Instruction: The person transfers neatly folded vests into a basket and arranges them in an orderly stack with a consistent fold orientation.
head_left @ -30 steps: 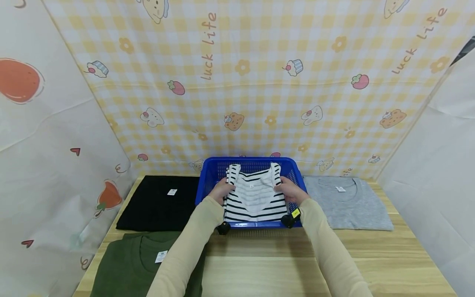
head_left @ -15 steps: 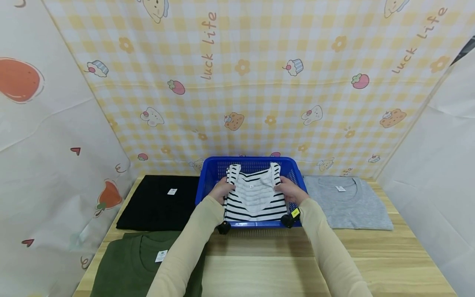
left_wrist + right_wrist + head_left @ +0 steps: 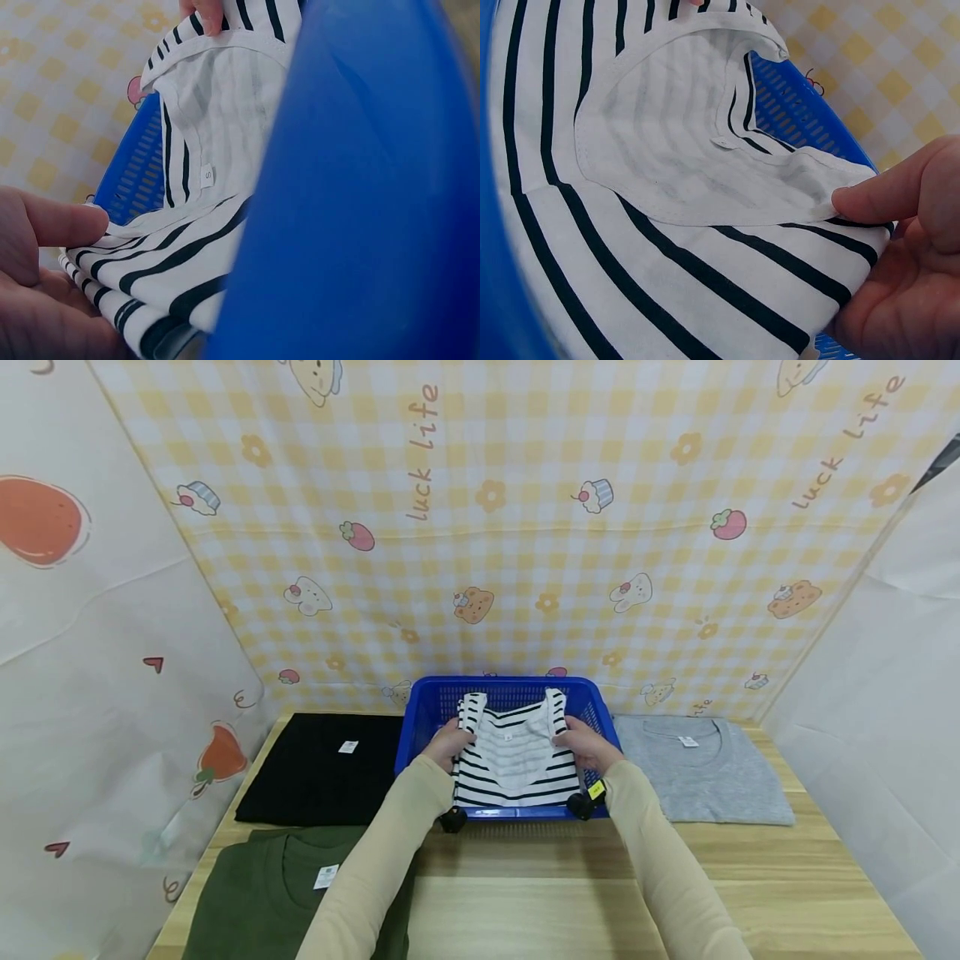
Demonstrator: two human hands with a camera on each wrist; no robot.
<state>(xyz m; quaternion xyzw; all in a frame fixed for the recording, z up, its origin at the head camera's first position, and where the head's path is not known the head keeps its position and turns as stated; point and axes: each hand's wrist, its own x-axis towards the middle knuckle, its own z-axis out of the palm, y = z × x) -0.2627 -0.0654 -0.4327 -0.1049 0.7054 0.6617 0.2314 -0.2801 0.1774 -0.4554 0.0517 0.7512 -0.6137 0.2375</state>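
A folded white garment with black stripes (image 3: 517,764) lies inside the blue basket (image 3: 506,814), its neckline facing up and a small label at the collar. At its left edge the left hand (image 3: 447,745) pinches the layers, thumb on top and fingers beneath, as the left wrist view confirms with the hand (image 3: 45,277). The right hand (image 3: 588,745) grips the opposite edge in the same way; in the right wrist view its thumb (image 3: 877,199) presses on the cloth. Fingers under the fabric are partly hidden.
Left of the basket lies a folded black garment (image 3: 315,777), with a folded green one (image 3: 247,885) in front of it. A folded grey garment (image 3: 720,785) is at the right. The wooden table (image 3: 525,902) meets a checked cloth backdrop (image 3: 480,560).
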